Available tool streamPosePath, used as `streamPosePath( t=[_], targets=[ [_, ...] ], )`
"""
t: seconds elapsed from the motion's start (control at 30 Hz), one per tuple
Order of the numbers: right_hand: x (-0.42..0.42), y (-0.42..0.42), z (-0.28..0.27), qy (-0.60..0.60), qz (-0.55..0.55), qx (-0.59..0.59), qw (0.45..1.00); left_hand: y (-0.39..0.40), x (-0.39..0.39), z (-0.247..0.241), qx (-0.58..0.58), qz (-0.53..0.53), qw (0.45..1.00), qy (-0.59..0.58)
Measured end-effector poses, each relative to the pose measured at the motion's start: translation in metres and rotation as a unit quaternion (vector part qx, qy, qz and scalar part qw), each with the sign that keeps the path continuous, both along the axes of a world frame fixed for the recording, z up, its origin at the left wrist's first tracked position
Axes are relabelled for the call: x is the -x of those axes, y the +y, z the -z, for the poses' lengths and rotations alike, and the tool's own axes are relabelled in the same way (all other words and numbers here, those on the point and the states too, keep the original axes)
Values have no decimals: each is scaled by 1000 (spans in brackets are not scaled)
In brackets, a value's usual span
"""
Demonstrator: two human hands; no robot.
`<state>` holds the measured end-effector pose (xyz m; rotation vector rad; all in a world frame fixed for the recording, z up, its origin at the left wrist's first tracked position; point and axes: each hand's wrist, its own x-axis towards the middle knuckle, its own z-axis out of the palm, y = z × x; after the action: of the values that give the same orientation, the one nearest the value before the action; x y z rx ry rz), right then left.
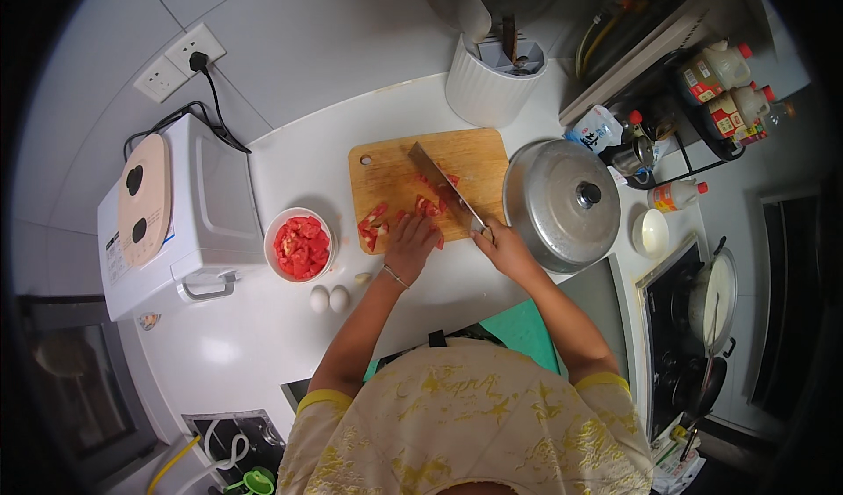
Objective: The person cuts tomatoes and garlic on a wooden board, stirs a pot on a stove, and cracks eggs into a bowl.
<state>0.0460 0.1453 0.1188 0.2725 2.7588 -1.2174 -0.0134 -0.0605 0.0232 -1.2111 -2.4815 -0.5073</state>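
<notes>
In my right hand (504, 250) is the handle of a cleaver (442, 177). Its broad blade slants across the wooden cutting board (388, 165), over cut tomato (427, 206). My left hand (409, 244) lies at the board's front edge, with its fingers bent down on tomato beside the blade; the fingertips partly hide what they hold. More tomato chunks (373, 226) rest at the board's left side. A white bowl (269, 259) filled with tomato chunks (303, 248) stands left of the board. Two white eggs (329, 299) and a garlic clove (362, 277) lie in front of it.
A large lidded metal pot (560, 198) stands close by the board's right side. Behind is a white utensil holder (490, 93). At left stands a white appliance (217, 198). Sauce bottles (724, 113), a small bowl (651, 233) and a stove with a pan (716, 297) are at right.
</notes>
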Motion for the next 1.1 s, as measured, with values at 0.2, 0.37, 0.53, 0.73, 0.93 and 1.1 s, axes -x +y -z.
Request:
streamPosePath(
  t=[0.2, 0.37, 0.53, 0.73, 0.93, 1.1],
  targets=[
    [-11, 7, -6, -43, -57, 2, 997, 1, 3, 8, -6, -14, 1000, -1],
    [-18, 9, -6, -22, -72, -28, 997, -3, -2, 13, 2, -42, 999, 22],
    [-21, 8, -7, -60, -61, -20, 996, -8, -3, 25, 58, -96, 993, -33],
    [-21, 3, -6, -99, -52, 51, 992, -16, 3, 29, 55, -76, 996, 5],
    [-16, 3, -5, -136, -64, 78, 986, -19, 9, 33, 54, -57, 997, 24],
    [-8, 12, 12, -57, -57, -64, 995, -17, 14, 31, 27, -44, 996, 69]
  ],
)
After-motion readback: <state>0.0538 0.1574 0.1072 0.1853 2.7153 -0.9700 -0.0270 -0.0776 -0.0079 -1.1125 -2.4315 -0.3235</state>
